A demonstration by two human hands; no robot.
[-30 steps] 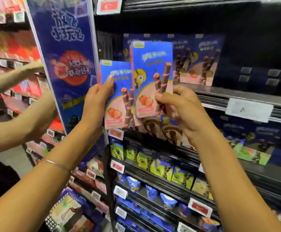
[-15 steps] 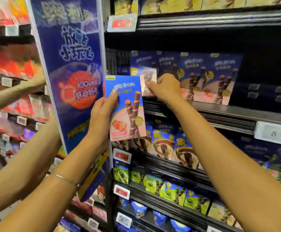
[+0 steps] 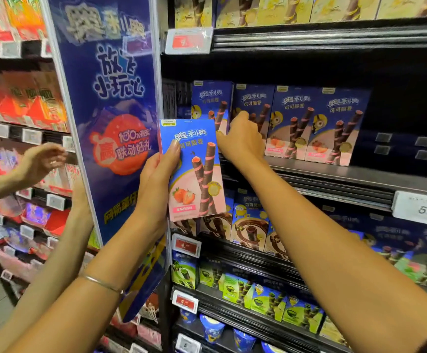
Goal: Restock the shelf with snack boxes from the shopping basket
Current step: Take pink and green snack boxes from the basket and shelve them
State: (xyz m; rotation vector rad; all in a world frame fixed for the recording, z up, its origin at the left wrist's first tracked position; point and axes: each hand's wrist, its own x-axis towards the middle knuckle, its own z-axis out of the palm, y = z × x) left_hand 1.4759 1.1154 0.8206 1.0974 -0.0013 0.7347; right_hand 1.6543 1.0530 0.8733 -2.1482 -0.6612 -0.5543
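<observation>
My left hand grips a blue and pink strawberry snack box by its left edge, upright, in front of the shelf. My right hand reaches onto the shelf, fingers curled on the leftmost shelved snack box, which stands upright. To its right stands a row of matching boxes. The shopping basket is not in view.
A tall blue banner runs down the shelf's left side. Another person's hand works at the red-stocked shelves further left. Right of the row the shelf is dark and bare. A white price tag hangs below, above rows of chocolate and green boxes.
My right hand carried its box up and set it upright at the left end of the shelf row. My left hand kept its box in front of the shelf.
</observation>
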